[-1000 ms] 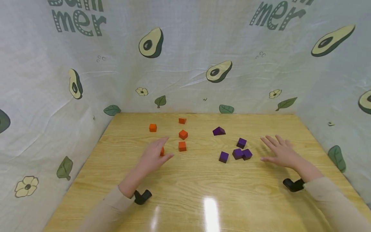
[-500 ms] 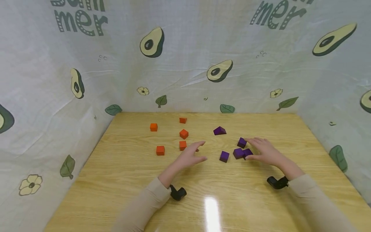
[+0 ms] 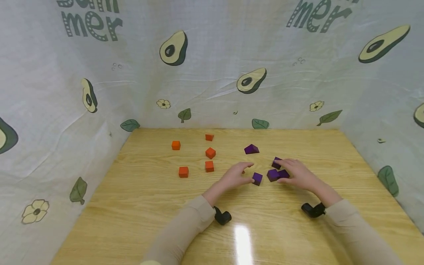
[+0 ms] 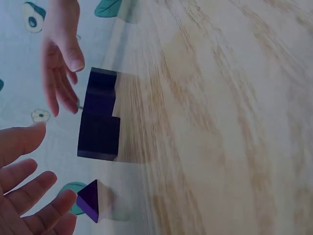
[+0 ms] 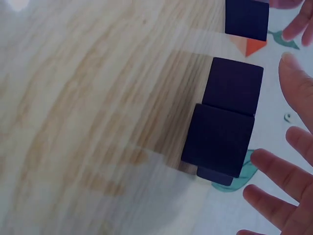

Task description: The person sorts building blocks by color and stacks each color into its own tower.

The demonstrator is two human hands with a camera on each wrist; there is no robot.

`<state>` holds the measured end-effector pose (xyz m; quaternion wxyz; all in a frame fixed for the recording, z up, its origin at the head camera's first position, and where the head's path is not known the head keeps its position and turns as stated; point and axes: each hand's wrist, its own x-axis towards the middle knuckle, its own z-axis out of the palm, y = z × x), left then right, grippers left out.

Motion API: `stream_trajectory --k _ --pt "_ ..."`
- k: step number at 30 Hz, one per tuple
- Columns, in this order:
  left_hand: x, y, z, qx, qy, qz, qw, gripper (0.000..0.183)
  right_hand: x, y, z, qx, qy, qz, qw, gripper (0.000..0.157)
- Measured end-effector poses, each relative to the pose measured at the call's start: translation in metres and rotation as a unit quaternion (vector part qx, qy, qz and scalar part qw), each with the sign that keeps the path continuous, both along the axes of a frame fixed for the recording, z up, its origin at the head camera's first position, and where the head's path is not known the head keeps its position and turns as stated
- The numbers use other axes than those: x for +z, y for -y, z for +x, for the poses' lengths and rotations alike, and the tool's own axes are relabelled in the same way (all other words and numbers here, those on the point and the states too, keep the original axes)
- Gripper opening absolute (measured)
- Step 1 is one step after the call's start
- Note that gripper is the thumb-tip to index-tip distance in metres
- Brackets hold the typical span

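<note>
My left hand (image 3: pixel 234 176) hovers beside a purple cube (image 3: pixel 257 179) at mid-table, thumb tip overlapping its left side in the head view. My right hand (image 3: pixel 296 174), thumb and fingers spread apart, reaches over the right edge of a purple group. Two cubes there sit side by side, one cube (image 3: pixel 273 175) left of a partly covered cube (image 3: pixel 283 174). Behind them another purple cube (image 3: pixel 276 162) lies by the right fingertips. Both wrist views show empty space between thumb and fingers. A purple triangular block (image 3: pixel 251 149) lies farther back.
On the left of the wooden table (image 3: pixel 139 206) lie several orange-red blocks, among them a front cube (image 3: pixel 183 172), a cube (image 3: pixel 209 166) near the left hand and a small wedge (image 3: pixel 209 137) at the back. A printed cloth (image 3: pixel 212 55) encloses the rear and sides.
My left hand has swept right from the orange-red cubes to the nearest purple cube. My right hand has moved left to the purple group. The blocks have kept their places.
</note>
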<state>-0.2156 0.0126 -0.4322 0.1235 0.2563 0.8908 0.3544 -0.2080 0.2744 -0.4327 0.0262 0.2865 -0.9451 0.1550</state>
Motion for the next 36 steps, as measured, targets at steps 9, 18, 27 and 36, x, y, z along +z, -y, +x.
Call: stream_trajectory --k 9,18,27,36 --pt "-0.010 -0.014 -0.003 0.007 -0.011 -0.034 0.9993 0.055 -0.011 0.013 0.000 0.043 -0.073 -0.034 0.996 0.053" --pt "-0.017 -0.016 -0.005 -0.005 -0.022 -0.044 0.9988 0.048 -0.015 0.030 0.000 0.080 -0.108 -0.050 0.990 0.039" --pt "-0.011 -0.020 -0.004 0.011 -0.019 -0.065 0.9976 0.041 -0.017 0.042 -0.003 0.067 -0.074 -0.032 0.994 0.035" --pt "-0.012 -0.021 -0.005 0.024 -0.005 -0.054 0.9982 0.034 -0.017 0.049 -0.004 0.077 -0.069 -0.022 0.994 0.035"
